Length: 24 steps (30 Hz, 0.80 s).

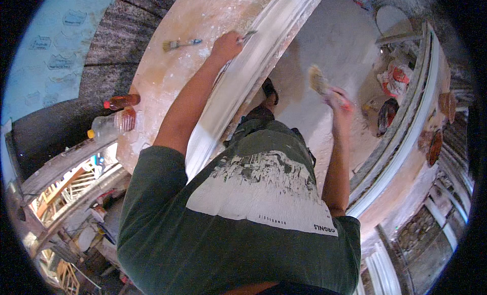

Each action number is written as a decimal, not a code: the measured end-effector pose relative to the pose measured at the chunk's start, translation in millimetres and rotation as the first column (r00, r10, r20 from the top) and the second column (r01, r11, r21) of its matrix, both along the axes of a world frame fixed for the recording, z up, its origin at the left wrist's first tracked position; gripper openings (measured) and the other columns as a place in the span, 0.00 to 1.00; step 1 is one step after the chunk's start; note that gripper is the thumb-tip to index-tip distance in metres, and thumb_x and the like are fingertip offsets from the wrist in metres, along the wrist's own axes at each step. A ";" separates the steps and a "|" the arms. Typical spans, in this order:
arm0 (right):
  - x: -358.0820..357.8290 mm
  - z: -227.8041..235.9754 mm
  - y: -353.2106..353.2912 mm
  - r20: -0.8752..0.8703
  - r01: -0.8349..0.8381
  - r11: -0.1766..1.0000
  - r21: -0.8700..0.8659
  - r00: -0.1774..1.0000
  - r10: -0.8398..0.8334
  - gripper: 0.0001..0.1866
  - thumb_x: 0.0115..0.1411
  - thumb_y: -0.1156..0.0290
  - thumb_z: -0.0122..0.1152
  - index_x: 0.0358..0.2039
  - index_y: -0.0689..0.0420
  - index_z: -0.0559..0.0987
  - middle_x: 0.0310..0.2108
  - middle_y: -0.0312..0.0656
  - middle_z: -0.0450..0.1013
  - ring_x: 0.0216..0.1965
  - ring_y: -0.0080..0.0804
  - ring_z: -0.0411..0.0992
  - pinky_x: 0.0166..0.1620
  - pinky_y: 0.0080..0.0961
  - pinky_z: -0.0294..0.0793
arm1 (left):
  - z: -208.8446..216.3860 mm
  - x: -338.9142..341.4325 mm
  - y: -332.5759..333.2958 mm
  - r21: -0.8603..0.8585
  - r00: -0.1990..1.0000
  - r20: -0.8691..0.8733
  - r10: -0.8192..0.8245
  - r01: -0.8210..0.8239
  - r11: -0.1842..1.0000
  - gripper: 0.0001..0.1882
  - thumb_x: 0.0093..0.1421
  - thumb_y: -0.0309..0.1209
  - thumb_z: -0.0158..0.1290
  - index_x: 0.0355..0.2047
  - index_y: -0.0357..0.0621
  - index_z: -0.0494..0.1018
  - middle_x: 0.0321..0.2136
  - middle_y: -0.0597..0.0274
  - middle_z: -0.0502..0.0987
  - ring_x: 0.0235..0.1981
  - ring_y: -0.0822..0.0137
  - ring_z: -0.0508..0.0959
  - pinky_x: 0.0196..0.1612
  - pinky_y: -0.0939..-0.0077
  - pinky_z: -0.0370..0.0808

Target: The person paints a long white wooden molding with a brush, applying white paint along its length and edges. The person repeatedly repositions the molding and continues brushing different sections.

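Note:
My left hand (227,45) reaches forward and grips a small thin tool (248,36), its tip against a long white plaster moulding (264,46) that runs diagonally across a pale dusty worktable (172,71). My right hand (339,103) hangs out to the right over the white floor, closed around a flat paintbrush (318,80) with light bristles and a red handle. A dark green T-shirt with a white print fills the lower middle of the view.
A second brush with a blue handle (180,43) lies on the table left of my left hand. Two plastic bottles (122,101) (109,125) sit at the table's left edge. Curved white mouldings (406,127), a red-and-white bag (395,77) and debris lie to the right.

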State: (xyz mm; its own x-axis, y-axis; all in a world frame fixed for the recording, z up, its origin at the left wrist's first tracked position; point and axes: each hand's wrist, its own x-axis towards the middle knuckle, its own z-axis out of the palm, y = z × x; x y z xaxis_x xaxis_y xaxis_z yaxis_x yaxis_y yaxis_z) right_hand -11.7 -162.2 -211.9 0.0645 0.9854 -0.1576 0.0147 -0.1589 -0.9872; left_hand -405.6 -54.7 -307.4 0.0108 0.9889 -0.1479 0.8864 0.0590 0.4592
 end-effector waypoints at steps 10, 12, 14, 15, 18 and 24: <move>-268.8 -46.3 28.5 0.602 -0.970 -0.236 0.064 -0.151 0.784 0.08 0.51 0.70 0.57 0.30 0.58 0.79 0.34 0.50 0.74 0.38 0.50 0.73 0.43 0.44 0.72 | 42.1 -36.5 -20.8 0.110 0.981 0.191 0.041 -0.063 0.992 0.15 0.56 0.35 0.55 0.43 0.46 0.77 0.39 0.55 0.76 0.41 0.55 0.77 0.46 0.66 0.73; -268.7 -61.6 54.4 0.642 -0.984 -0.132 0.123 -0.023 0.766 0.07 0.52 0.69 0.55 0.26 0.59 0.77 0.29 0.51 0.74 0.34 0.51 0.75 0.39 0.47 0.74 | 48.8 -54.2 -64.2 0.084 0.924 0.322 0.203 -0.242 0.967 0.14 0.57 0.32 0.56 0.44 0.44 0.76 0.38 0.55 0.76 0.40 0.55 0.77 0.45 0.69 0.73; -260.5 -62.9 100.7 0.713 -0.979 -0.159 -0.126 -0.201 0.672 0.10 0.55 0.65 0.53 0.30 0.57 0.77 0.32 0.50 0.73 0.36 0.50 0.73 0.42 0.47 0.71 | 56.8 -61.1 -116.8 0.004 0.876 0.346 0.337 -0.361 0.933 0.14 0.57 0.31 0.56 0.44 0.44 0.76 0.38 0.55 0.76 0.40 0.56 0.77 0.45 0.69 0.73; -242.0 -78.1 130.8 0.727 -0.998 0.008 0.057 0.047 0.685 0.10 0.55 0.65 0.54 0.30 0.57 0.78 0.32 0.50 0.74 0.37 0.50 0.73 0.43 0.46 0.71 | 61.4 -61.9 -142.6 -0.034 0.869 0.329 0.370 -0.381 0.924 0.14 0.57 0.30 0.56 0.44 0.45 0.76 0.38 0.55 0.76 0.40 0.55 0.77 0.45 0.68 0.73; -193.0 -67.4 265.4 0.824 -0.939 0.296 -0.175 0.025 0.566 0.11 0.58 0.69 0.54 0.36 0.60 0.80 0.35 0.52 0.76 0.41 0.53 0.73 0.46 0.44 0.71 | 75.5 -59.2 -216.0 -0.197 0.901 0.157 0.405 -0.373 0.907 0.14 0.57 0.29 0.55 0.45 0.47 0.75 0.40 0.57 0.75 0.40 0.55 0.78 0.43 0.66 0.75; -141.3 4.7 364.7 0.818 -0.677 0.734 0.056 0.453 0.355 0.11 0.58 0.65 0.59 0.36 0.58 0.83 0.32 0.48 0.79 0.34 0.41 0.78 0.39 0.32 0.76 | 67.9 -51.5 -283.5 -0.255 0.929 0.003 0.369 -0.357 0.899 0.14 0.59 0.30 0.52 0.46 0.49 0.73 0.40 0.58 0.75 0.39 0.53 0.78 0.40 0.62 0.77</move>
